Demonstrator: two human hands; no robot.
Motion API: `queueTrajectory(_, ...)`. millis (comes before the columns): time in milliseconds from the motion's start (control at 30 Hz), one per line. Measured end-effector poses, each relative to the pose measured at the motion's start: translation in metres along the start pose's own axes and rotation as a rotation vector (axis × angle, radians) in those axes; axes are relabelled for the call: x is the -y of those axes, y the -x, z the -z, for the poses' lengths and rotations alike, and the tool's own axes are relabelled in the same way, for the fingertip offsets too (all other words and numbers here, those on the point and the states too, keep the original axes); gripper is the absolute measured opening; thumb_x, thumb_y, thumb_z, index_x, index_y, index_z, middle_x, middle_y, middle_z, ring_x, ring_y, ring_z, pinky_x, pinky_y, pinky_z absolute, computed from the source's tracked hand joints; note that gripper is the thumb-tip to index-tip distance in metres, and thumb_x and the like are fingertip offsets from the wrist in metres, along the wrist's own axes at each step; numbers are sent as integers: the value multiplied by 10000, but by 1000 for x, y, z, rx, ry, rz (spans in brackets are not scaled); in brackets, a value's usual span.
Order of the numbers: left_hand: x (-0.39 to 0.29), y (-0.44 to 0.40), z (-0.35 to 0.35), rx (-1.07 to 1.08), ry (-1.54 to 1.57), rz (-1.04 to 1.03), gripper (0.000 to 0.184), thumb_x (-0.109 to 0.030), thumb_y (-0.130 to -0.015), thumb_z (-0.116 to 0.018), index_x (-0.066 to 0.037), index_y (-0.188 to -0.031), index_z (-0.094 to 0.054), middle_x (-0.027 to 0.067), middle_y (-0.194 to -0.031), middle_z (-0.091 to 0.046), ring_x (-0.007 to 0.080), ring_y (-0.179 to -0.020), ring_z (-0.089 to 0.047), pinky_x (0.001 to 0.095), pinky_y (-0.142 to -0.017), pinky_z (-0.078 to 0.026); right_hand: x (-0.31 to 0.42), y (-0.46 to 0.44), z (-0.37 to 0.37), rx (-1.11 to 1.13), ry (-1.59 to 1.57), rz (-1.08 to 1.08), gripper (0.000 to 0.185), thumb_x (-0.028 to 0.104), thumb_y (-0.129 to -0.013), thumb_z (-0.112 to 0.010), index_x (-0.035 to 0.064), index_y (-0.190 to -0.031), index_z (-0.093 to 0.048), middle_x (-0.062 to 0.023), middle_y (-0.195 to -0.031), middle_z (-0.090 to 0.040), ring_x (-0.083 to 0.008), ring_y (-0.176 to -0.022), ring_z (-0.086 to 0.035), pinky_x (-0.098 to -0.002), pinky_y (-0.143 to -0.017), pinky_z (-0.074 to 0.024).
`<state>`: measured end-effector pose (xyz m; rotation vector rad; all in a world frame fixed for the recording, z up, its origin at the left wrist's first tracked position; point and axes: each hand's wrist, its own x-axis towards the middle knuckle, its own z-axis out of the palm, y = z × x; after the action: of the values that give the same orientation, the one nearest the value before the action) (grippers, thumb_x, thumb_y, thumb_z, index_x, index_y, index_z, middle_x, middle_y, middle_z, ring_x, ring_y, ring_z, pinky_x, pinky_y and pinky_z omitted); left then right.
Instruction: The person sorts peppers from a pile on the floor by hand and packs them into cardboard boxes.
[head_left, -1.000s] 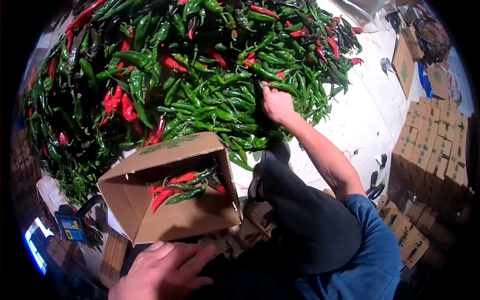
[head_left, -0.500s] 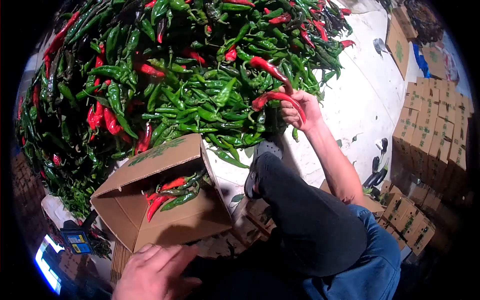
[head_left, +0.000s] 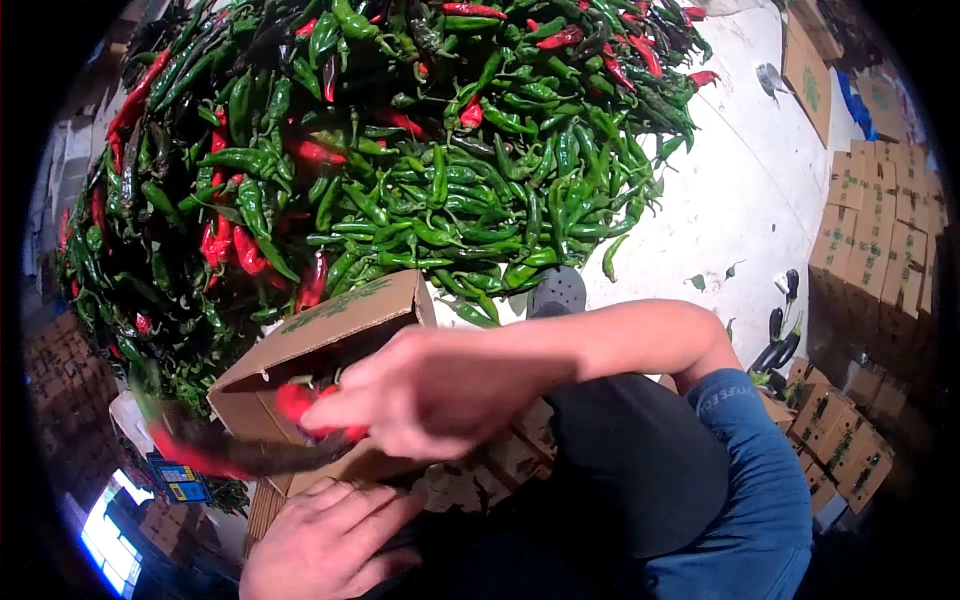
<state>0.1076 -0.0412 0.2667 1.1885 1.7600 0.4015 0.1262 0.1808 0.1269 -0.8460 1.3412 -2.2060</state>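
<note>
Your bare right hand [head_left: 420, 395] is a blur across the open brown cardboard box [head_left: 300, 338] at 8 o'clock. Glossy red peppers [head_left: 293, 403] show by its fingertips; whether it's clamped on them, you can't tell. At its 8 o'clock is 1 long, blurred red-and-dark pepper [head_left: 240, 457]. Your bare left hand [head_left: 325, 540], thumb and fingers apart, is at the box's 6 o'clock. A heap of green and red peppers [head_left: 440, 200] spreads at 12.

We see a dark trouser leg [head_left: 640, 470], a blue, faintly lettered short sleeve [head_left: 755, 470] beside it, a perforated grey shoe [head_left: 557, 292] beyond it.
</note>
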Motion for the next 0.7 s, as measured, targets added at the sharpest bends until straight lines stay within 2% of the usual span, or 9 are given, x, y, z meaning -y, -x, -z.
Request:
queueTrajectory(67,-1,6,0,-12,52,-30,510,-249,-756,-718,-2,-1195,-637,167,-1086,-666,345,-929,-649,412,-825,-527,-39,-9,-31,8,983,71,440,118,-787,-629,51,-1220,-591,-69,-804,-598,-230,-782,-626,-357,-706,-515)
queueTrajectory(100,-2,7,5,-39,96,-47,506,-189,-753,-688,22,-1207,-616,188,-1092,-658,368,-952,-641,428,-852,-518,-48,-6,-29,-13,1134,217,396,208,-776,-615,63,-1144,-603,-54,-788,-581,-251,-752,-597,-380,-709,-514)
queueTrajectory(133,-2,8,8,-69,140,-64,506,-130,-750,-658,45,-1220,-596,208,-1097,-650,390,-976,-632,444,-880,-508,-47,-5,-19,-29,1042,240,393,190,-763,-627,61,-1134,-606,-61,-787,-588,-261,-745,-602,-397,-699,-518)
queueTrajectory(167,0,11,0,-11,27,52,542,-298,-744,-765,-27,-1198,-648,151,-1091,-675,324,-915,-662,402,-800,-535,-45,-3,-2,-40,945,261,391,172,-751,-638,59,-1124,-608,-68,-786,-594,-272,-739,-607,-413,-689,-522)
queueTrajectory(300,14,16,-1,-149,76,126,600,-275,-732,-794,-20,-1245,-615,157,-1091,-679,329,-935,-665,405,-803,-535,-86,39,107,-809,1293,-140,285,72,-823,-629,10,-1101,-632,-187,-900,-647,-362,-847,-648,-458,-741,-537)
queueTrajectory(400,17,13,2,-120,105,118,609,-274,-735,-798,-19,-1255,-608,156,-1077,-681,335,-926,-664,409,-798,-536,-157,53,197,-613,1580,-872,425,80,-843,-557,-47,-1247,-529,-226,-1030,-655,-364,-945,-660,-447,-795,-562)
queueTrajectory(467,18,11,2,-132,118,112,615,-275,-740,-799,-20,-1264,-603,159,-1075,-680,341,-921,-662,411,-797,-536,-181,53,213,-691,1628,-1083,587,123,-837,-607,-87,-1352,-418,-250,-1220,-597,-368,-1015,-654,-431,-795,-574)
queueTrajectory(533,22,13,3,-141,138,133,618,-278,-748,-796,-21,-1274,-597,163,-1069,-679,347,-919,-659,412,-795,-536,-179,46,217,-725,1641,-1099,653,150,-802,-670,-102,-1348,-414,-265,-1312,-537,-379,-1024,-653,-420,-813,-578)
queueTrajectory(700,37,26,-5,-232,171,222,611,-300,-797,-781,-20,-1302,-583,180,-1021,-675,365,-907,-652,405,-783,-532,-182,50,227,-628,1593,-965,574,156,-808,-653,-68,-1290,-436,-241,-1125,-576,-376,-944,-663,-467,-753,-571)
